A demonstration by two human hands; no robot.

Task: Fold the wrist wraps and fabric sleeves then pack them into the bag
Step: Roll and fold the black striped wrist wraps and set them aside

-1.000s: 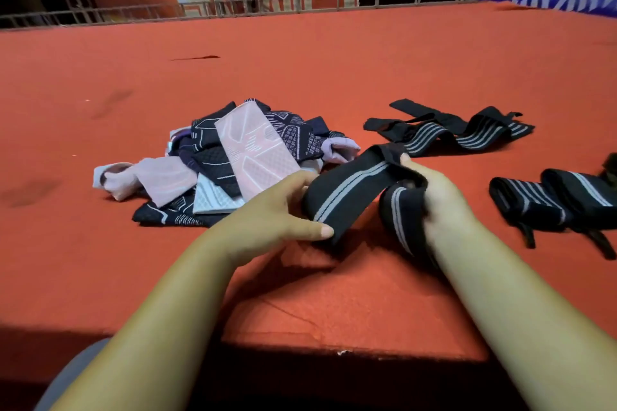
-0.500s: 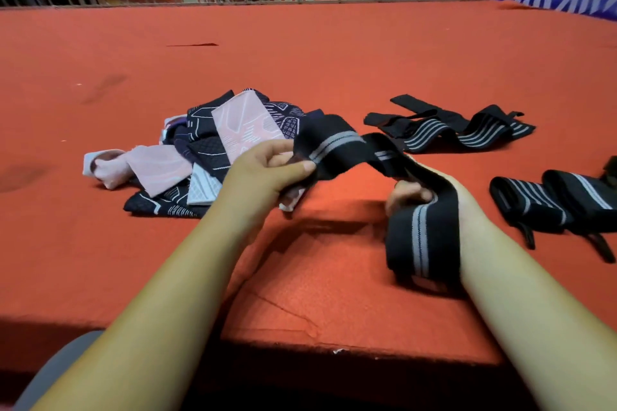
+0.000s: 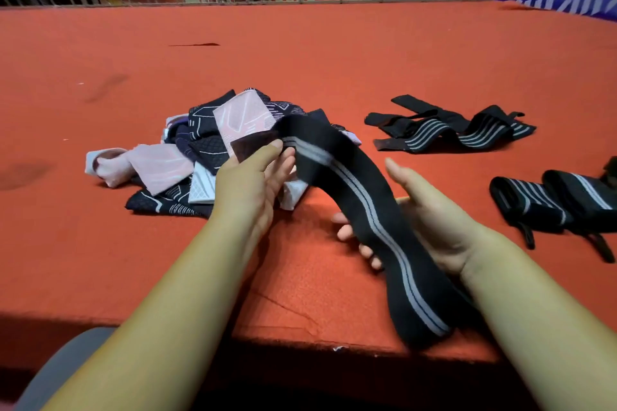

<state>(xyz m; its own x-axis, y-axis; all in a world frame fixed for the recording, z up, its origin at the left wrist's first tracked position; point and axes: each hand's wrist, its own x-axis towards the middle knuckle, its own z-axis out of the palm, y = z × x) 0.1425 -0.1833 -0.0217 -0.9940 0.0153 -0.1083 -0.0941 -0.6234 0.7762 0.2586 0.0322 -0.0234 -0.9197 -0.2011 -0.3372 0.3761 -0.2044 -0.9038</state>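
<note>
The red table (image 3: pixel 334 60) stretches far beyond your hands, and its near edge is the first hazard: the tail of the wrist wrap (image 3: pixel 364 207) you hold hangs over that edge, on your side of the grip. If it slips, it likely drops off the table.

The pile of fabric sleeves (image 3: pixel 187 157) lies just behind your left pinch. The wrap's dark tab end sits right over it, and if that tab is hook fastener it could snag the knit and drag a sleeve along.

Beyond your right hand lies a loose wrap (image 3: pixel 447 130), and to the outside of it the folded wraps (image 3: pixel 547 200). A wide sweep could knock those open.

Your left hand (image 3: pixel 253 183) pinches the tab end between thumb and fingers. Your right hand (image 3: pixel 430 227) is spread, thumb up, and the band only drapes across the palm, so nothing stops it sliding or twisting as you fold.

No bag is in view.
</note>
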